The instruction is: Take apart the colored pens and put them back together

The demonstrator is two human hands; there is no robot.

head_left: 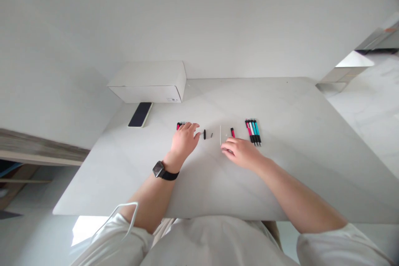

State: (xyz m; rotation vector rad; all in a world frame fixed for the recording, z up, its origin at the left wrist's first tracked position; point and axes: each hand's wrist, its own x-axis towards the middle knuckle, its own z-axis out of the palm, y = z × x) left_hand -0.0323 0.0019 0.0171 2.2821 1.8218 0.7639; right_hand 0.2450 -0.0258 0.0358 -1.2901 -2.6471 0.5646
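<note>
My left hand [184, 140] hovers over the table with its fingers apart and nothing in them. Under and behind it, the ends of several pens [178, 126] peek out. Just right of its thumb lie a black pen grip [205, 134] and a small spring [211, 135]. My right hand [239, 151] has its fingertips closed at the near end of a thin white pen refill [220, 135]. A red pen barrel with a black end [232, 132] lies beyond its knuckles, partly hidden. A tiny pale piece [226, 135] sits between refill and barrel.
Right of my right hand, several pens [253, 132] in red, white and blue lie side by side. A white box [149, 83] stands at the back left against the wall. In front of it is a phone [140, 114]. The white table [296, 133] has rounded corners.
</note>
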